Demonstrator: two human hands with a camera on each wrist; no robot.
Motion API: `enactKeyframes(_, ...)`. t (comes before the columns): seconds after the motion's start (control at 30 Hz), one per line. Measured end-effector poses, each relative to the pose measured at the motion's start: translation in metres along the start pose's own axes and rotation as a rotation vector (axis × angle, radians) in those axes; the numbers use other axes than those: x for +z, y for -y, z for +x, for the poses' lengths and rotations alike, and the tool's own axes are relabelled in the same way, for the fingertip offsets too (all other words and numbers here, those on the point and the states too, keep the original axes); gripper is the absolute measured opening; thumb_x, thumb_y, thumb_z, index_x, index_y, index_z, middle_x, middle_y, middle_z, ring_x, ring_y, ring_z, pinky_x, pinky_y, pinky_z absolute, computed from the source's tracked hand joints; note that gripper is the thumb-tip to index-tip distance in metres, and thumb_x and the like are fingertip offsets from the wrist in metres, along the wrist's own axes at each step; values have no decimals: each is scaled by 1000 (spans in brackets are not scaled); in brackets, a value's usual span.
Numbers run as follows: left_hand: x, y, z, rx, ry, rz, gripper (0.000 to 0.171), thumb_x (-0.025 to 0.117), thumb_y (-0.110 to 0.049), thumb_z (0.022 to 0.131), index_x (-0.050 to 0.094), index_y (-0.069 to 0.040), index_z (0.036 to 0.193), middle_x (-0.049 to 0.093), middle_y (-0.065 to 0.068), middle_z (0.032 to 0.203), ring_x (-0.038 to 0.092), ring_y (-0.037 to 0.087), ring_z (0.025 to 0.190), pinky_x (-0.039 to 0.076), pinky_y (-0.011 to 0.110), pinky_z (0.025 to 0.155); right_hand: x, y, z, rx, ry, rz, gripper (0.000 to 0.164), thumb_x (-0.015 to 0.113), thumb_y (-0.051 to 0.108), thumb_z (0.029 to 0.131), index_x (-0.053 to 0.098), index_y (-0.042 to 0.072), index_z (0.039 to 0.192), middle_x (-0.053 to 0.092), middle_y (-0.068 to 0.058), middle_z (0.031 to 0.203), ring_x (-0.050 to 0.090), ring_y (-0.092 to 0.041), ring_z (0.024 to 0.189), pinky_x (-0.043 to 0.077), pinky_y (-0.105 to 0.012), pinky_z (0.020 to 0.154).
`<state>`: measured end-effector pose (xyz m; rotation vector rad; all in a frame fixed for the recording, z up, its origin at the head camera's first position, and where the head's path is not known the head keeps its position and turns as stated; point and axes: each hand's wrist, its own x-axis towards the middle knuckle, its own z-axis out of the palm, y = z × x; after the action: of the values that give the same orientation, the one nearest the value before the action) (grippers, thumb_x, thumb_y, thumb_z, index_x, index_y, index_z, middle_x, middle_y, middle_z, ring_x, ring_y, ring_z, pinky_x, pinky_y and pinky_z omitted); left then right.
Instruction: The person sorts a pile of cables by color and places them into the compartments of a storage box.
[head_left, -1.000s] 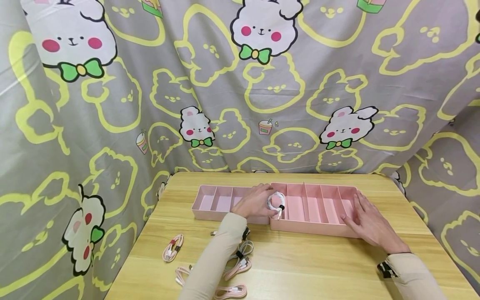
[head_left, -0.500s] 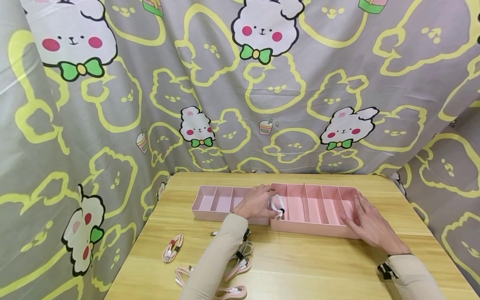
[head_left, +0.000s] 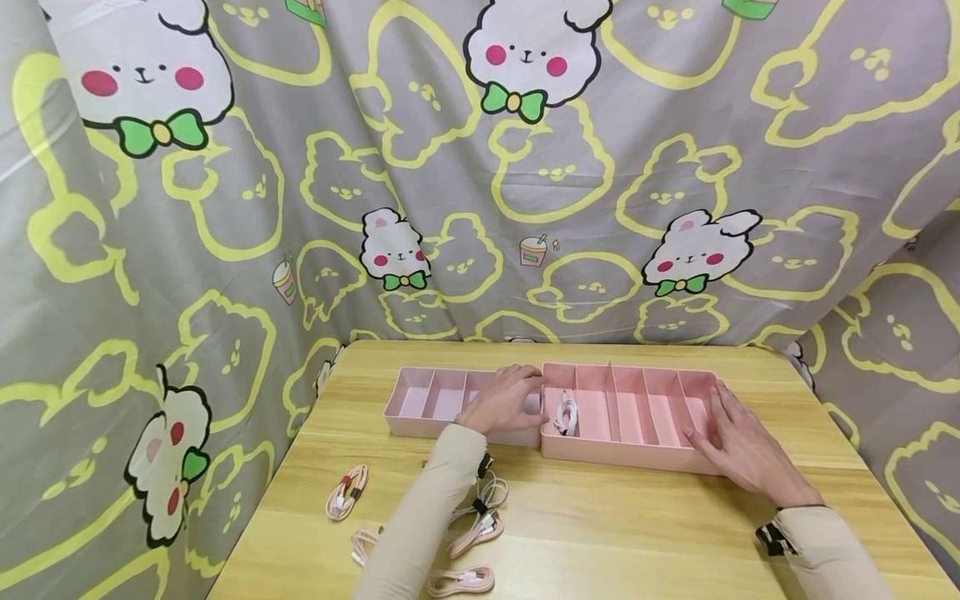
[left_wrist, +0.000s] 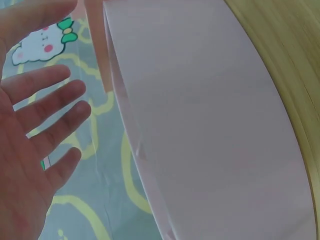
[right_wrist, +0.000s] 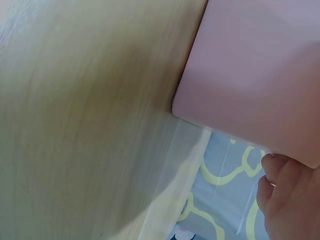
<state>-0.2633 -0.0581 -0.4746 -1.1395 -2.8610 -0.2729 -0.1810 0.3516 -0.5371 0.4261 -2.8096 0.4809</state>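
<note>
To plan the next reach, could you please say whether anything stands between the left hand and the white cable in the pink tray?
Only the left wall of the pink tray seems to separate the left hand from the white cable; over its rim, nothing visible intervenes.

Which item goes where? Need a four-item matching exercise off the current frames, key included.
Things
1. White cable
2. Left hand
3. Right hand
4. Pink cable with a red band

Places
A. At the right end of the pink tray
B. On the tabletop, farthest left of the cables
C. In the pink tray's leftmost compartment
D. Over the lilac tray

Pairs: 1-C, 2-D, 3-A, 4-B
</note>
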Motion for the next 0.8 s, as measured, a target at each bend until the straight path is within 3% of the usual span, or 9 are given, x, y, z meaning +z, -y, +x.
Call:
enactKeyframes(0.17,-7,8,-8,0,-8,-37,66,74,-42,90,59,-10,145,59,8,147,54,26,136,38,45,123,-2,-1,0,0,-1,1,91,58,44,102,20,-19,155,16,-38,165,27,-57,148,12,-56,130)
enactKeyframes(0.4,-15,21,-27,-12,-62,-52,63,76,-39,90,58,-18,147,63,7,141,58,25,132,44,44,116,-1,-1,1,1,-2,-2,90,57,45,102,22,-19,155,17,-38,165,28,-57,148,14,-56,130)
enactKeyframes(0.57,-20,30,-44,-43,-87,-93,63,76,-39,90,59,-14,146,62,8,143,56,28,135,44,47,117,-2,0,1,-1,-3,-4,90,58,45,101,22,-19,155,18,-38,165,30,-57,147,15,-58,129)
enactKeyframes(0.8,-22,45,-64,-63,-175,-86,63,78,-38,87,63,-10,141,65,9,137,61,29,129,49,47,112,-1,0,1,3,1,-1,91,58,45,101,22,-19,154,18,-38,165,29,-57,147,15,-58,129)
